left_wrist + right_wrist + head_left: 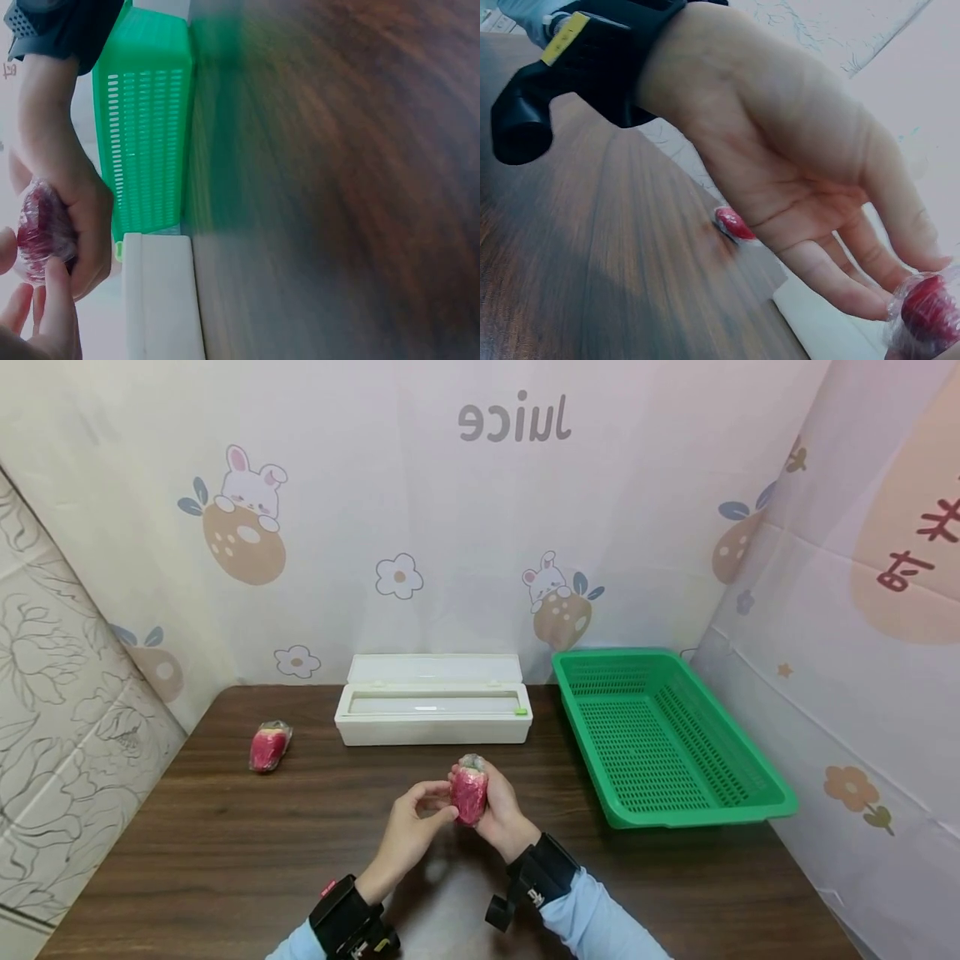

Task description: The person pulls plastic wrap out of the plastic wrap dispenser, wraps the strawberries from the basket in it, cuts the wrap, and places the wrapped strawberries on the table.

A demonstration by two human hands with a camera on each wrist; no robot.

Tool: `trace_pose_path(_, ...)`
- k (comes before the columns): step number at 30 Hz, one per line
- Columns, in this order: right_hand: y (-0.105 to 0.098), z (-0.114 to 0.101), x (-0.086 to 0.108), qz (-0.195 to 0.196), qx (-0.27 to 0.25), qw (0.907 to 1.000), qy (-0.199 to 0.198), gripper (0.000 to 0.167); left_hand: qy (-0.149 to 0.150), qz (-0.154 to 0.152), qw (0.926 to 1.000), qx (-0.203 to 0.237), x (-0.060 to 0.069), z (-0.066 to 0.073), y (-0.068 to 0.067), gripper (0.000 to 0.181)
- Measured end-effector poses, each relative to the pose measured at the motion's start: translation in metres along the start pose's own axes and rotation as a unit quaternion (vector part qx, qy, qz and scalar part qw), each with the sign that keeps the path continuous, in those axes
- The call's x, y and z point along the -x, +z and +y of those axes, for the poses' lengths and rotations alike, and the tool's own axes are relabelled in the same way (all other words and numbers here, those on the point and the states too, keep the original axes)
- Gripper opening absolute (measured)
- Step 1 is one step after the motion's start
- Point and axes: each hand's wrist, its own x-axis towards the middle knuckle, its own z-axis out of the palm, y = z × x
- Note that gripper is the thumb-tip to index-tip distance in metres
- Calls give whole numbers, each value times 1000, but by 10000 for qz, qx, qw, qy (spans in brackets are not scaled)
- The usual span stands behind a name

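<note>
A red fruit-like piece (469, 795) in crinkled clear film, pale at its top end, is held up over the table between both hands. My right hand (504, 806) grips it from the right side. From the left, the thumb and fingertips of my left hand (411, 827) pinch its wrapped surface. In the left wrist view, the wrapped piece (45, 232) lies against the palm of the right hand (71, 180). The right wrist view shows the left hand (802, 165) reaching to the film on the piece (930, 311).
A second film-wrapped red piece (270, 747) lies at the table's left. Behind the hands stands a white film-dispenser box (435, 731) with its lid raised and a green slider. A green plastic basket (705, 818) sits at the right, by the fabric wall.
</note>
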Motion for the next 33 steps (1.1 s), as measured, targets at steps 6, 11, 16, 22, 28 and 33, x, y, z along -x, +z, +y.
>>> trace_pose_path(6, 4, -2, 0, -71, -169, 9998, 32, 35, -117, -94, 9998, 145, 2, 1, -1, 35)
trace_pose_path(11, 6, 0, 2, -150, -263, 9995, 49, 44, -266, -164, 9995, 96, 1, 3, -1, 49)
trace_pose_path(16, 10, 5, 2, -142, -196, 9997, -37, 56, -222, 9, 9988, -438, -3, 7, -1, 64)
trace_pose_path(22, 16, 12, 0, -335, -6, 9994, -117, 56, -77, 376, 9867, -1580, -8, 15, -7, 65)
trace_pose_path(28, 18, 16, -1, -490, 4, 9987, -99, 54, 1, 353, 9741, -2233, -10, 17, -15, 63)
trace_pose_path(33, 15, 20, -3, -399, 131, 9990, -139, 54, 141, 237, 9676, -2510, -12, 13, -16, 60)
